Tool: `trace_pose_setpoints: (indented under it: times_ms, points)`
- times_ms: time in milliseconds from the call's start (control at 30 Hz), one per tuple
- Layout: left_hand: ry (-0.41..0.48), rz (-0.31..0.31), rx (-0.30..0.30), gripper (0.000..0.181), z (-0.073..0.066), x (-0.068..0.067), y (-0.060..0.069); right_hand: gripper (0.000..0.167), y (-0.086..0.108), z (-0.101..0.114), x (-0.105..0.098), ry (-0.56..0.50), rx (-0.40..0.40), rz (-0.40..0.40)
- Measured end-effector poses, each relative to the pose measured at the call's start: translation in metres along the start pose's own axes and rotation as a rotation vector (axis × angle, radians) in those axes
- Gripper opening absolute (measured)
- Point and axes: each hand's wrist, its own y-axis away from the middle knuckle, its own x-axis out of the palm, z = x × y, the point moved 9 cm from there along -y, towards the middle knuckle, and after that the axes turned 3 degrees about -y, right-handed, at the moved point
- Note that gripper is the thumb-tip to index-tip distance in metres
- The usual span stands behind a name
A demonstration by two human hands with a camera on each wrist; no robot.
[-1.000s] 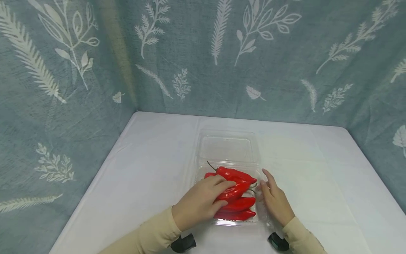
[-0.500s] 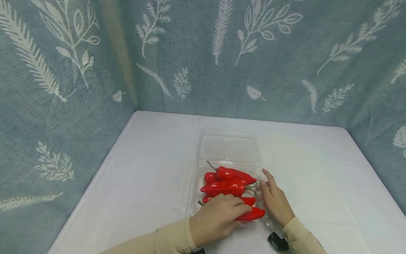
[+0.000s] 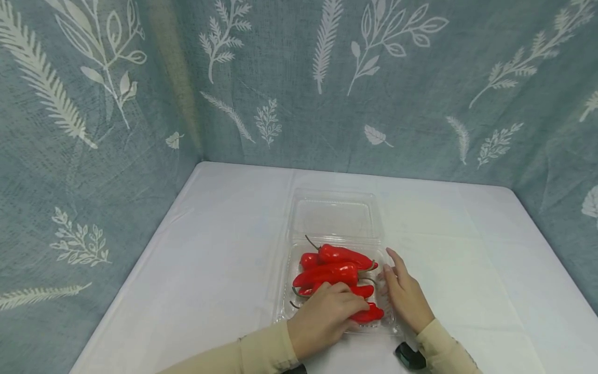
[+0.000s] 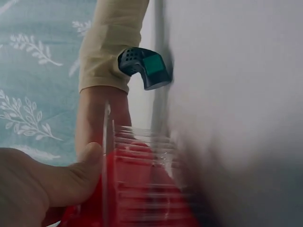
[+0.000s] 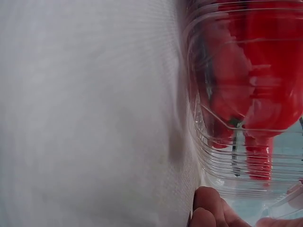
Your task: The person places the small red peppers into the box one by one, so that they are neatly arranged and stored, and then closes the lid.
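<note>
A clear plastic clamshell container [image 3: 286, 304] stands on the table, its lid [image 3: 336, 196] folded back. Several glossy red peppers with thin green stems lie in it, among them an upper pepper [image 3: 343, 255] and a middle pepper [image 3: 324, 275]. My left hand [image 3: 322, 317] holds the nearest pepper [image 3: 369, 314], fingers curled over it and partly hiding it. In the left wrist view the thumb [image 4: 71, 182] presses against red skin near the container wall. My right hand [image 3: 407, 296] rests with extended fingers against the container's right side; some fingertips [image 5: 208, 201] show low in the right wrist view.
A white cloth [image 3: 224, 249] covers the table. Blue-green curtains [image 3: 289, 62] with white leaf prints hang behind and at the sides. A dark wrist device [image 3: 410, 356] sits by the right sleeve.
The left hand has left the middle pepper, moved toward the near side and taken hold of the nearest pepper, which has shifted slightly left since. The right hand has stayed put.
</note>
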Motion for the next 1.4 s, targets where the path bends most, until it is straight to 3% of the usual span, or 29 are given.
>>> trace_pose_setpoints:
  times_ms: [233, 333, 400, 500, 567, 633, 700, 767, 867, 933, 1100, 1400]
  points:
    - [-0.004, -0.041, 0.001, 0.032, 0.003, -0.003, 0.002, 0.050, -0.002, 0.002, 0.000, 0.005, 0.006, 0.023]
    - [0.050, -0.075, 0.005, 0.029, 0.008, -0.015, 0.002, 0.052, -0.002, 0.001, -0.004, 0.003, 0.021, 0.061]
    - [0.087, -0.124, -0.001, 0.026, 0.017, -0.032, 0.002, 0.053, -0.005, 0.003, -0.011, -0.017, 0.025, 0.084]
    - [0.151, -0.215, -0.099, 0.021, 0.050, -0.064, 0.004, 0.053, -0.013, 0.009, -0.032, -0.034, -0.003, 0.082]
    - [0.209, -0.263, -0.235, 0.020, 0.086, -0.080, 0.007, 0.053, -0.024, 0.013, -0.048, -0.029, -0.026, 0.070]
    - [0.277, -0.270, -0.398, 0.021, 0.128, -0.085, 0.011, 0.055, -0.038, 0.016, -0.061, -0.009, -0.042, 0.069]
    - [0.362, -0.231, -0.562, 0.023, 0.168, -0.078, 0.016, 0.054, -0.056, 0.015, -0.068, 0.001, -0.042, 0.092]
    - [0.427, -0.163, -0.690, 0.028, 0.203, -0.064, 0.019, 0.052, -0.075, 0.013, -0.068, 0.008, -0.036, 0.133]
    - [0.462, -0.038, -0.821, 0.037, 0.242, -0.040, 0.022, 0.049, -0.102, 0.009, -0.060, 0.015, -0.018, 0.212]
    - [0.456, 0.030, -0.860, 0.043, 0.260, -0.026, 0.022, 0.049, -0.118, 0.008, -0.053, 0.025, -0.005, 0.264]
    - [0.473, 0.096, -0.882, 0.047, 0.281, -0.007, 0.014, 0.047, -0.139, 0.006, -0.040, 0.010, 0.042, 0.333]
    - [0.533, 0.103, -0.910, 0.039, 0.283, 0.006, 0.006, 0.050, -0.143, -0.001, -0.028, 0.002, 0.097, 0.361]
